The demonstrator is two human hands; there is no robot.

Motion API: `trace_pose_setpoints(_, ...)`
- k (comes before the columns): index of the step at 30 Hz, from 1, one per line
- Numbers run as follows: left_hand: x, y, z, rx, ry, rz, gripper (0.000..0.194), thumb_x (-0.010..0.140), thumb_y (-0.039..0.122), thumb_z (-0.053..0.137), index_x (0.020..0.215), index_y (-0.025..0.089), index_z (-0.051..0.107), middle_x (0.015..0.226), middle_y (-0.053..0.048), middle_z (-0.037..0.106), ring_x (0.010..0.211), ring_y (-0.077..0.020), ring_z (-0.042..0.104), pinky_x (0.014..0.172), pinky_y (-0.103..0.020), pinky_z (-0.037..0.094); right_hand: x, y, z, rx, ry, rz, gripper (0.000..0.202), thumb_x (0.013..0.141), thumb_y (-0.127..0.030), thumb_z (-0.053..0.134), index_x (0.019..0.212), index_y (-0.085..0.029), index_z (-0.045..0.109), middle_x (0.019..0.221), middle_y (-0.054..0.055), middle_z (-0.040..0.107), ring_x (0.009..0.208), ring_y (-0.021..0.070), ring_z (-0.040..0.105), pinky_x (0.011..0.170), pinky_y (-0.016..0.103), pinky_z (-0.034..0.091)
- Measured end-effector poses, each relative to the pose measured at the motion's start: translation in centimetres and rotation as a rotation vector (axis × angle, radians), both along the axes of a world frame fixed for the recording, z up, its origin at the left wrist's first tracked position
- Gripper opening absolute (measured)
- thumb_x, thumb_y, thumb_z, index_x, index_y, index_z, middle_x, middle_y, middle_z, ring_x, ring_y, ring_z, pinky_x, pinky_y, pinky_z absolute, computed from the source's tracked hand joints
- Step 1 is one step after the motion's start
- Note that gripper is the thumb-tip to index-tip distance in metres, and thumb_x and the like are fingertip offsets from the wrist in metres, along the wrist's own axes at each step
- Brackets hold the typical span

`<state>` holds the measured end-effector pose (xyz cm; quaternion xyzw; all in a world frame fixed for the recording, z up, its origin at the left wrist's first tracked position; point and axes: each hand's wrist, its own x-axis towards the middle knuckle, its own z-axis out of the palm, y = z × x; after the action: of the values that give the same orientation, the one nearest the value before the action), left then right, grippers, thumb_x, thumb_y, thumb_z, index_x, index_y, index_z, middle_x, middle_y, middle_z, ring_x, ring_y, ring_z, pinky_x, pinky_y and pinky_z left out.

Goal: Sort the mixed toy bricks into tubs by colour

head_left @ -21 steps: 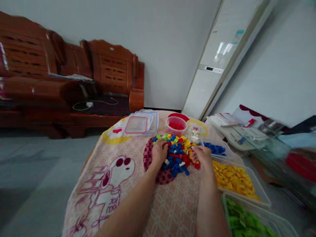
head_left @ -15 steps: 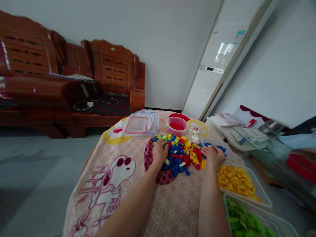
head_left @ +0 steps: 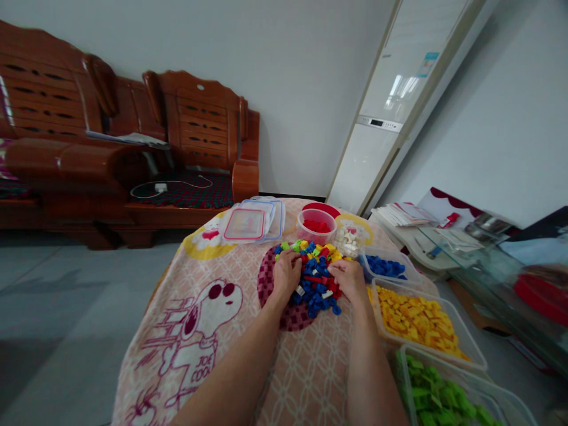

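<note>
- From my remote seat, the round table with its patterned cloth (head_left: 306, 373) takes up most of the working area.
- To the right I have the yellow-piece tub (head_left: 468, 334), with the green-piece tub (head_left: 497, 399) nearer me and the blue-piece tub (head_left: 415, 273) beyond.
- The mixed pile of plastic pieces (head_left: 317, 299) lies mid-table, between both hands, partly over a maroon patch (head_left: 265, 283). I judge it light and loose, likely to slide and scatter if pushed.
- My left hand (head_left: 286, 273) rests against the pile's left side, fingers curled inward; whether they grip anything, I cannot tell.
- My right hand (head_left: 349, 279) is at the pile's right side, thumb and forefinger close together; I cannot tell whether a piece is between them.
- A white piece (head_left: 327, 294) should be stiff, smooth and hard to break; I would pinch its opposite sides with fingertips.
</note>
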<state>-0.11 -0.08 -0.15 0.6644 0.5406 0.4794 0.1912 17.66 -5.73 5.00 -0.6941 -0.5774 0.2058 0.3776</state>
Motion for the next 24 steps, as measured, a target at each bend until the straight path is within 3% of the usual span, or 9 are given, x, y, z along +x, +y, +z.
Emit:
trace_pose_setpoints(6, 0.1, 0.1, -0.2, 0.008, 0.005, 0.003, 0.02, 0.084, 0.021, 0.055, 0.093, 0.017, 0.073, 0.112, -0.01, 0.068, 0.105, -0.0217, 0.063, 0.094, -0.036, 0.052, -0.3, 0.2, -0.5, -0.019, -0.232, -0.006, 0.019, 0.073, -0.032, 0.063, 0.082, -0.021, 0.076, 0.081, 0.005, 0.074, 0.077, 0.0183, 0.067, 0.069, 0.026, 0.046)
trace_pose_setpoints(11, 0.1, 0.2, -0.1, 0.006, 0.002, -0.011, 0.02, 0.084, 0.02, 0.055, 0.093, 0.016, 0.073, 0.111, -0.011, 0.068, 0.105, -0.0215, 0.063, 0.096, -0.036, 0.051, -0.2, 0.0, -0.3, 0.011, -0.259, 0.039, 0.022, 0.079, -0.031, 0.056, 0.073, -0.021, 0.074, 0.068, 0.004, 0.07, 0.067, 0.0167, 0.064, 0.062, 0.024, 0.045)
trace_pose_setpoints(14, 0.0, 0.1, 0.1, -0.013, 0.0, -0.013, 0.02, 0.084, 0.02, 0.055, 0.093, 0.016, 0.073, 0.111, -0.011, 0.068, 0.106, -0.022, 0.063, 0.096, -0.037, 0.051, 0.1, -0.1, 0.0, 0.005, -0.147, 0.024, 0.025, 0.079, -0.034, 0.053, 0.071, -0.018, 0.071, 0.053, 0.002, 0.062, 0.053, 0.0155, 0.06, 0.052, 0.023, 0.043)
trace_pose_setpoints(17, 0.0, -0.1, 0.4, -0.035, 0.005, -0.013, 0.02, 0.084, 0.019, 0.056, 0.093, 0.016, 0.073, 0.112, -0.011, 0.068, 0.107, -0.0224, 0.063, 0.097, -0.037, 0.051, 0.5, 0.1, -0.2, 0.004, 0.091, -0.063, 0.027, 0.076, -0.037, 0.053, 0.081, -0.016, 0.07, 0.05, 0.0, 0.06, 0.044, 0.0146, 0.056, 0.043, 0.023, 0.042)
trace_pose_setpoints(24, 0.0, -0.2, 0.8, -0.063, 0.003, -0.017, 0.021, 0.084, 0.018, 0.056, 0.094, 0.015, 0.073, 0.114, -0.011, 0.068, 0.109, -0.0225, 0.062, 0.098, -0.037, 0.05, 2.8, 0.7, -1.4, 0.242, 0.502, -0.392, 0.039, 0.07, -0.04, 0.059, 0.095, -0.011, 0.066, 0.061, 0.004, 0.067, 0.052, 0.0215, 0.065, 0.044, 0.029, 0.053)
